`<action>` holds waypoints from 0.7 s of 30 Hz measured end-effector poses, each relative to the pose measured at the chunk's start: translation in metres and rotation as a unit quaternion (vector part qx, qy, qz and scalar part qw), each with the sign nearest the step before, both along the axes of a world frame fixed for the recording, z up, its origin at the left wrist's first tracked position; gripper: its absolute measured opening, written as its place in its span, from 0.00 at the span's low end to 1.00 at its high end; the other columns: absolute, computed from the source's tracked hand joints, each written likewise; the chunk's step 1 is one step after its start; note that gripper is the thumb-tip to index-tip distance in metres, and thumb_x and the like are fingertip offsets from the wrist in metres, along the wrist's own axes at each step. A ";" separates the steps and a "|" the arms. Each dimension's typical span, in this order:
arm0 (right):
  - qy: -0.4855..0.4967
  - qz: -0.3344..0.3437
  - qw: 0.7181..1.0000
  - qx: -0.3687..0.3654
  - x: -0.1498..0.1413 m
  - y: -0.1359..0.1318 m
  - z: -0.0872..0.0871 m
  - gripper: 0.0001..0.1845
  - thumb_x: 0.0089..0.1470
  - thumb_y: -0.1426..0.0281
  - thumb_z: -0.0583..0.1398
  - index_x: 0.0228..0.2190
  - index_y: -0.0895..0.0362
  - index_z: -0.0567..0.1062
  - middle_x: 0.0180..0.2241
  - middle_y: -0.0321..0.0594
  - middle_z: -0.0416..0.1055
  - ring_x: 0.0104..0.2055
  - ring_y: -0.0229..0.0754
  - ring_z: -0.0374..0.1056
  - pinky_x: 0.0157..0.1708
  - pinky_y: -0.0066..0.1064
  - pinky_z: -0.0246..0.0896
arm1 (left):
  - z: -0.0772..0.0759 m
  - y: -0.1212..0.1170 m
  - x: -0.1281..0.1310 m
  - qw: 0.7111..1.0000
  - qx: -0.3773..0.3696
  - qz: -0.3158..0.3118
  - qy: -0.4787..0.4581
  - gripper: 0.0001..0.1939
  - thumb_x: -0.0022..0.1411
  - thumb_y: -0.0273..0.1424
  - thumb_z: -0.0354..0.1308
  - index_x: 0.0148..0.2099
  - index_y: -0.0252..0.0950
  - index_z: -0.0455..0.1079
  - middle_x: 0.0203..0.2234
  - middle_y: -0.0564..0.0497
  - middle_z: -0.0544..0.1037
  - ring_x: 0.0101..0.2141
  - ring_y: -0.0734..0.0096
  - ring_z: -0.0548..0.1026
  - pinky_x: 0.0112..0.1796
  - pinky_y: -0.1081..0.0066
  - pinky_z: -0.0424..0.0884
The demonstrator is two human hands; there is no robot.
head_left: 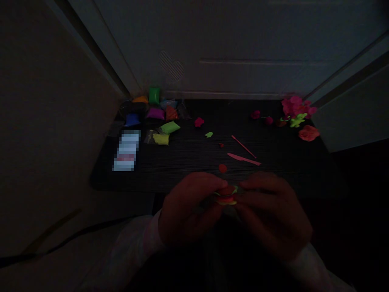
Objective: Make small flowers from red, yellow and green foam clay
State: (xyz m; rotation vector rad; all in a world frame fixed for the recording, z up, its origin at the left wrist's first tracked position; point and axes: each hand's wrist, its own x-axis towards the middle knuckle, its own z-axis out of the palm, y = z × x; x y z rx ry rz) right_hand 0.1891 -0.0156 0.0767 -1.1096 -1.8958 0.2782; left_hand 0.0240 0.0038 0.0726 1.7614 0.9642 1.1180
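Observation:
Between my two hands is a small layered clay burger (pixel 227 196), with brown-orange, green, red and yellow layers, held just off the table's front edge. My left hand (pixel 191 207) pinches it from the left with thumb and fingers. From the other side, the curled fingers of my right hand (pixel 273 211) press against its right edge. A flat orange-red clay disc (pixel 223 168) lies on the table just beyond my hands. Past it are a pink plastic knife (pixel 244 159), a thin pink modelling stick (pixel 243 146) and a tiny red clay bit (pixel 221 145).
The dark table (pixel 188 162) stands against a pale door (pixel 231 44). Bags of coloured clay (pixel 156 113) and a lit phone (pixel 127 150) lie at left. Pink clay flowers (pixel 296 107) and a coral one (pixel 308 133) sit at right. A light green piece (pixel 208 134) lies mid-table.

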 end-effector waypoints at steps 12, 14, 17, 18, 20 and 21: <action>0.014 0.009 1.000 0.008 0.000 -0.001 -0.002 0.12 0.45 0.77 0.59 0.34 0.53 0.69 0.34 0.38 0.65 0.36 0.38 0.63 0.31 0.32 0.62 | -0.005 0.001 0.000 0.997 0.074 -0.007 0.022 0.18 0.49 0.21 0.56 0.43 0.40 0.66 0.35 0.50 0.76 0.36 0.70 0.73 0.36 0.71 0.70; 0.007 0.020 1.000 0.014 0.001 0.001 -0.001 0.11 0.45 0.78 0.58 0.34 0.54 0.69 0.34 0.38 0.65 0.36 0.38 0.63 0.30 0.31 0.62 | -0.005 0.002 0.000 0.994 0.099 -0.012 0.033 0.17 0.50 0.21 0.55 0.44 0.38 0.65 0.36 0.49 0.76 0.37 0.70 0.73 0.37 0.71 0.70; -0.001 0.024 1.000 0.014 0.001 0.002 0.000 0.11 0.45 0.79 0.58 0.33 0.55 0.68 0.34 0.37 0.65 0.36 0.37 0.63 0.31 0.30 0.62 | -0.004 0.004 0.001 0.992 0.106 -0.017 0.059 0.16 0.50 0.21 0.54 0.43 0.37 0.64 0.36 0.49 0.75 0.39 0.70 0.72 0.38 0.72 0.70; -0.003 0.024 1.000 0.013 0.002 0.002 0.000 0.11 0.45 0.79 0.57 0.33 0.55 0.68 0.33 0.37 0.65 0.36 0.37 0.63 0.31 0.30 0.62 | -0.003 0.004 0.001 0.992 0.107 -0.019 0.065 0.16 0.51 0.21 0.54 0.43 0.37 0.64 0.36 0.49 0.75 0.39 0.70 0.72 0.38 0.72 0.70; -0.003 0.025 1.000 0.011 0.003 0.001 -0.001 0.11 0.46 0.79 0.57 0.33 0.55 0.68 0.33 0.37 0.65 0.36 0.37 0.63 0.32 0.31 0.62 | -0.003 0.005 0.000 0.991 0.110 -0.023 0.074 0.15 0.51 0.21 0.54 0.43 0.37 0.64 0.35 0.49 0.75 0.38 0.70 0.72 0.37 0.72 0.70; 0.002 0.024 1.000 0.009 0.003 0.000 -0.001 0.11 0.46 0.79 0.57 0.33 0.55 0.68 0.33 0.37 0.65 0.36 0.38 0.63 0.33 0.31 0.62 | -0.003 0.005 0.000 0.991 0.112 -0.021 0.075 0.15 0.51 0.21 0.54 0.43 0.37 0.64 0.35 0.48 0.75 0.38 0.70 0.72 0.37 0.73 0.70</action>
